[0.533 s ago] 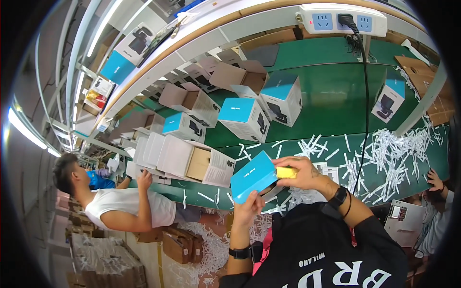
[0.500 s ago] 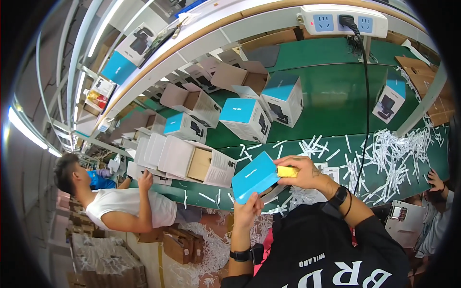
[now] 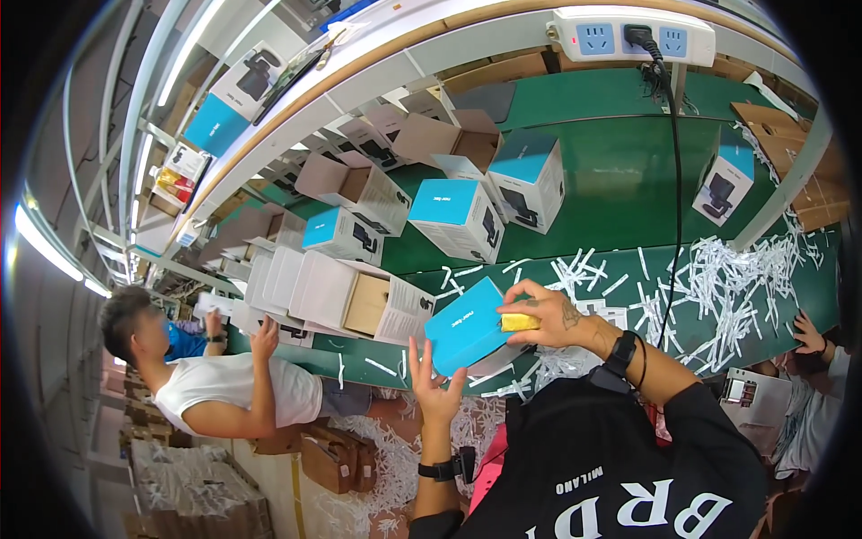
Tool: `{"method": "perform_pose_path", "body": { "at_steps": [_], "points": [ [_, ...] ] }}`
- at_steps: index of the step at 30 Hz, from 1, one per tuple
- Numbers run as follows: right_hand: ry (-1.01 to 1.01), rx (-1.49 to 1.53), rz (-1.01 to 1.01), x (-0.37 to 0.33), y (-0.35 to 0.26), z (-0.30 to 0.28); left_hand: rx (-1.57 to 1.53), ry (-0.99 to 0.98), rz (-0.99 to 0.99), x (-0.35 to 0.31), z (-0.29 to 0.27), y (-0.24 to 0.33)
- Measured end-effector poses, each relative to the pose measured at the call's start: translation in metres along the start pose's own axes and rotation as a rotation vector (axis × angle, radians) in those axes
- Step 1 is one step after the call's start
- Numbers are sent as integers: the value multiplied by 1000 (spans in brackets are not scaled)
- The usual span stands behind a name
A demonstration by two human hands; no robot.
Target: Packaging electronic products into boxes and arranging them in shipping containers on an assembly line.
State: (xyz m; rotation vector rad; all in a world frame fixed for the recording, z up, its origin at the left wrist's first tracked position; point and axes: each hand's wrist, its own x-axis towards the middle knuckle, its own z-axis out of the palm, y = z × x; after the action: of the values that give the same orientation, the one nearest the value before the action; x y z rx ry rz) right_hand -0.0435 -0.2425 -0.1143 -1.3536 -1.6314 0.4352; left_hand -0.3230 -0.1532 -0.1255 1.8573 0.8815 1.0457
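A closed carton with a bright blue top (image 3: 465, 325) and white sides rests at the bench's near edge in front of me. My right hand (image 3: 549, 316) is closed on a small yellow sponge-like block (image 3: 520, 322) at the carton's right edge. My left hand (image 3: 436, 384) is open with its fingers spread, close to the carton's near left corner. Whether its fingertips touch the carton, I cannot tell. An open white carton (image 3: 364, 301) with a brown insert stands just left of the blue-topped one.
More blue-topped cartons (image 3: 456, 216) and open cartons stand on the green bench (image 3: 620, 180). Shredded white paper (image 3: 745, 283) is heaped at right. A black cable (image 3: 678, 207) hangs from a power strip (image 3: 633, 38). A person in a white top (image 3: 229, 391) works at left; another person's hand (image 3: 809, 337) is at right.
My left hand has let go of the carton's near edge and spread its fingers. The carton has come down flatter and slightly left, and my right hand has moved left with the yellow block.
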Motion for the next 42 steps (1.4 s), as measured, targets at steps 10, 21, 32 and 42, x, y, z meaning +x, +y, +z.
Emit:
{"method": "perform_pose_path", "body": {
  "at_steps": [10, 21, 32, 42],
  "points": [
    [30, -26, -54, -6, 20, 12, 76, -26, -24, -9, 9, -14],
    [173, 20, -120, -17, 9, 26, 191, -99, 134, -20, 3, -22],
    [90, -267, -327, -46, 28, 29, 1009, -477, 277, 5, 17, 21],
    [143, -180, -425, -40, 46, 38, 1123, -490, 287, -9, 36, 16]
  ]
}}
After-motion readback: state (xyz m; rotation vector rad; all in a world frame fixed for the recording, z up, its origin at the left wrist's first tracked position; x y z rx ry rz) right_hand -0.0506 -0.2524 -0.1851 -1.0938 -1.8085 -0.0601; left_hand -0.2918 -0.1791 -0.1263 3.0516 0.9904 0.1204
